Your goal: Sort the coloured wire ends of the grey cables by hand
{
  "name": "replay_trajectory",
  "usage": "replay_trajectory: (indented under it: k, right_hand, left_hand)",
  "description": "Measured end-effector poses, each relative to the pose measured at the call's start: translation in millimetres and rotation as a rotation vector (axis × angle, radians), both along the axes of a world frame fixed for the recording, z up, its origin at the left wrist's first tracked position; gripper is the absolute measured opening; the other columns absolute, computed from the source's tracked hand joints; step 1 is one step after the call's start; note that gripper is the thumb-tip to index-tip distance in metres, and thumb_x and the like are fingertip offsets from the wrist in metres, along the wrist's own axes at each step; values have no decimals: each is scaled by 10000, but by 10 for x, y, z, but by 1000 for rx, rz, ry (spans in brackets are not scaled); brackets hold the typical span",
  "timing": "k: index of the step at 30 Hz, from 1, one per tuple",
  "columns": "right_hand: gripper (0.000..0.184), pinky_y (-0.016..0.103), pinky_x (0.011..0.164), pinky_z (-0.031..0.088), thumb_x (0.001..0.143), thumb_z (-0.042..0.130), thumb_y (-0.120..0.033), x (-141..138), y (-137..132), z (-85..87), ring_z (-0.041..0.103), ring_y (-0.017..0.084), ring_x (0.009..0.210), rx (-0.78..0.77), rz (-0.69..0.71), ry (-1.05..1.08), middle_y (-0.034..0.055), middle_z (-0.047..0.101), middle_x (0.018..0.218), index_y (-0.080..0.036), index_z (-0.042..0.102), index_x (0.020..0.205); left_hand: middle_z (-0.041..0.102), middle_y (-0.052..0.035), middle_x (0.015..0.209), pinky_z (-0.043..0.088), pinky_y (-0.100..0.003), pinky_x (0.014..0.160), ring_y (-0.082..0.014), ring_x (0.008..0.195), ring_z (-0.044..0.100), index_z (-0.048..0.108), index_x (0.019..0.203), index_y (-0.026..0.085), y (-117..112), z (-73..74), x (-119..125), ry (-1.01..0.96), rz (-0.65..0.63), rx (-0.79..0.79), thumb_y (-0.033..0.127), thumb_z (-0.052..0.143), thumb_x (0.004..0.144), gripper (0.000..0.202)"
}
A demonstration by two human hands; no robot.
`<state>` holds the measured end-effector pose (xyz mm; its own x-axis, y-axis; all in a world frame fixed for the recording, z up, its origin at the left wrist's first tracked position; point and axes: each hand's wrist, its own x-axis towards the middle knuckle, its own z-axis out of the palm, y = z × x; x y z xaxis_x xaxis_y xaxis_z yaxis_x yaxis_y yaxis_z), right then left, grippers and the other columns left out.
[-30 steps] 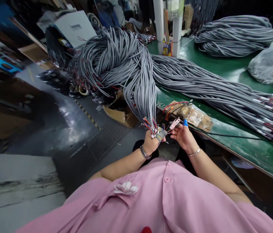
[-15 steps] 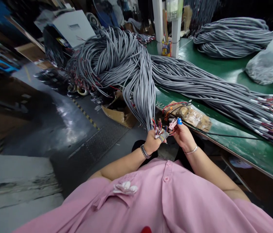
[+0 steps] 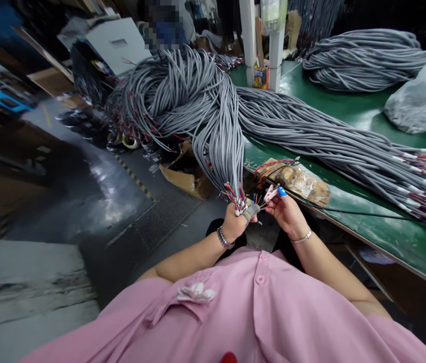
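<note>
My left hand [image 3: 234,223] is closed around the stripped ends of grey cables [image 3: 231,151], whose thin coloured wires [image 3: 238,197] fan out above the fingers. A grey, yellow-striped cover [image 3: 251,210] wraps its thumb. Close by on the right, my right hand [image 3: 289,217] has a blue cover [image 3: 282,191] on its thumb tip. A small pink clip-like piece [image 3: 270,193] sits between that thumb and the fingers, by the tips of a few spread wires [image 3: 261,202]. Its exact kind is too small to tell.
More grey cables [image 3: 311,121] lie across the green table [image 3: 367,201]. A taped wooden block [image 3: 303,184] rests at the table's edge. Behind are a cable coil [image 3: 367,58], a plastic bag [image 3: 420,96] and a white post [image 3: 249,45]. An open cardboard box [image 3: 186,179] stands below the cables.
My left hand has shifted slightly left and tilted, with a few wires now spread toward the right. My right hand has moved slightly right and down, the pink piece still at its thumb.
</note>
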<state>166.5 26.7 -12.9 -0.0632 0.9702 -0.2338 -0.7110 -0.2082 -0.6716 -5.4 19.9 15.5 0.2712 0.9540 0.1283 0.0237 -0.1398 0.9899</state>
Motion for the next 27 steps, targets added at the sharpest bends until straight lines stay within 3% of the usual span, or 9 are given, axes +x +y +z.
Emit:
replay_trajectory:
  k: [7,16,22,27]
  right_hand:
    - [404,234,610,525,731,719,-574,-46,61,-101,587,107,642,44,62,91,5,679,778,-194,690,869]
    - [380,260,622,503,727,725,-572,-111,110,-145,599,127,666,31,-6,73,3,706,822,-228,686,884]
    - [574,276,632,542,692,601,-758,15,12,-98,624,135,664,-9,247,16,40,698,831,-208,673,841]
    - [497,296,656,554,683,716,-637,164,-66,-16,637,149,680,28,419,-189,55,683,769,-168,681,842]
  left_hand:
    - [588,-15,518,431,-234,534,-100,494,537,594,540,144,39,-41,42,40,-10,8,389,649,835,388]
    - [589,-18,514,421,-233,539,-96,495,530,604,535,138,44,-52,19,79,-28,27,378,644,840,390]
    - [600,-15,526,417,-226,527,-93,491,528,597,552,145,26,-45,-47,74,-13,5,404,665,819,379]
    - [607,-23,544,429,-237,550,-106,522,551,599,559,143,10,-55,-116,74,-56,34,390,667,819,365]
